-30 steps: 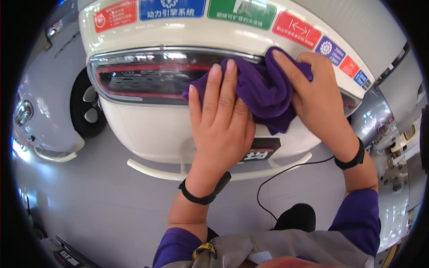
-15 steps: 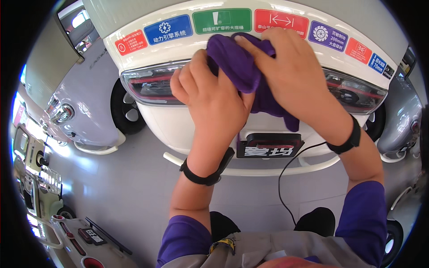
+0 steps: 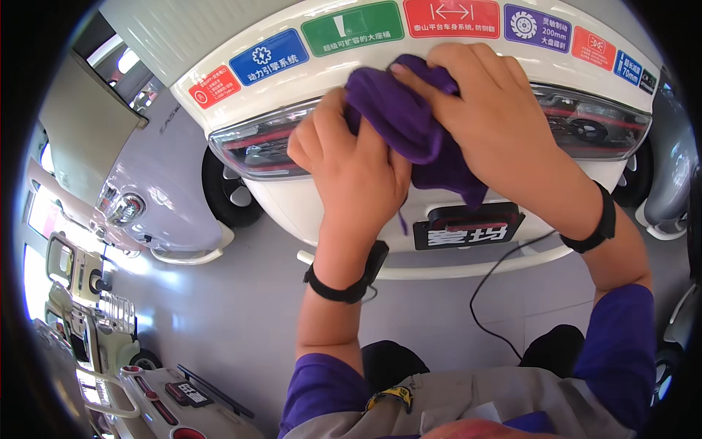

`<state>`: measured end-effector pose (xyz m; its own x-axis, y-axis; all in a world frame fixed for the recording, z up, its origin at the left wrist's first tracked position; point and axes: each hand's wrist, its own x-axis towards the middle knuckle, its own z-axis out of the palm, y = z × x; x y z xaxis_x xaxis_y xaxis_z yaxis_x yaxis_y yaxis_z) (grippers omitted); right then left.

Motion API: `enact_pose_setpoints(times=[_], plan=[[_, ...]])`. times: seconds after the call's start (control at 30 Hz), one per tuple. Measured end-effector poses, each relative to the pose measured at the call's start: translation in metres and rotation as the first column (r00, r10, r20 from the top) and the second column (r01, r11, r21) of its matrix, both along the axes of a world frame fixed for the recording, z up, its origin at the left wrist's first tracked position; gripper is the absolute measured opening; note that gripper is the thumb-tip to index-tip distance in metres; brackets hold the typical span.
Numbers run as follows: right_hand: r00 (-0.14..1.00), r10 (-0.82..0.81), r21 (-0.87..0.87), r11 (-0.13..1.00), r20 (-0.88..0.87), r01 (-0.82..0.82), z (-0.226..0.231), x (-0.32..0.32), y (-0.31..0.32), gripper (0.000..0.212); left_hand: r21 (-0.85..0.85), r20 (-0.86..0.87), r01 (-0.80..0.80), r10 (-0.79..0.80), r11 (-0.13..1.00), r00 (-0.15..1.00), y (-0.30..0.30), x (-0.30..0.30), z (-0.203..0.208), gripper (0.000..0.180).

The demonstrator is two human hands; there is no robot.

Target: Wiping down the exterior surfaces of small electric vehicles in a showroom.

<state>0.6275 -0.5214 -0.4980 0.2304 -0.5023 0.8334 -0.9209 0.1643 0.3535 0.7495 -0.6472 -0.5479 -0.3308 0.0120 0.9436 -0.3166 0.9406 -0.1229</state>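
Observation:
A bunched purple cloth is gripped between both hands, in front of the white rear of a small vehicle. My left hand is closed on its left side, with the fingers curled. My right hand pinches its upper right side between thumb and fingers. The cloth's lower part hangs down in loose folds. Dark strip tail lights, a left one and a right one, lie behind the hands. Whether the cloth touches the vehicle I cannot tell.
Coloured stickers, among them a green one, line the panel above the cloth. Below are a dark plate and a pale tubular bumper. A black cable hangs near my legs. A grey vehicle stands left; others are parked around.
The view has shifted and tilted a little against the vehicle. Both hands keep hold of the cloth, whose folds have changed shape; its hanging corner is bunched differently.

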Motion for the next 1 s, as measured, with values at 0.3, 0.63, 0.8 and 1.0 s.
enact_pose_setpoints(times=[0.3,0.63,0.8,1.0], plan=[[0.995,-0.028,-0.024,0.999,-0.097,0.025,0.011,0.017,-0.015,0.038,-0.065,-0.065,-0.054,0.05,0.996,0.997,-0.016,0.007,0.004,0.033],[0.984,-0.075,0.232,0.966,-0.163,0.112,0.037,0.012,0.002,0.037,-0.051,-0.098,-0.062,0.056,0.997,0.994,-0.016,0.005,0.005,0.033],[0.986,-0.098,0.232,0.965,-0.132,0.126,0.038,0.012,0.008,0.036,-0.071,-0.094,-0.062,0.056,0.996,0.994,-0.005,-0.003,0.011,0.037],[0.967,-0.105,0.207,0.966,-0.232,0.154,0.036,0.022,-0.005,0.033,0.0,-0.183,-0.034,0.034,0.999,0.983,-0.015,-0.003,0.003,0.041]])
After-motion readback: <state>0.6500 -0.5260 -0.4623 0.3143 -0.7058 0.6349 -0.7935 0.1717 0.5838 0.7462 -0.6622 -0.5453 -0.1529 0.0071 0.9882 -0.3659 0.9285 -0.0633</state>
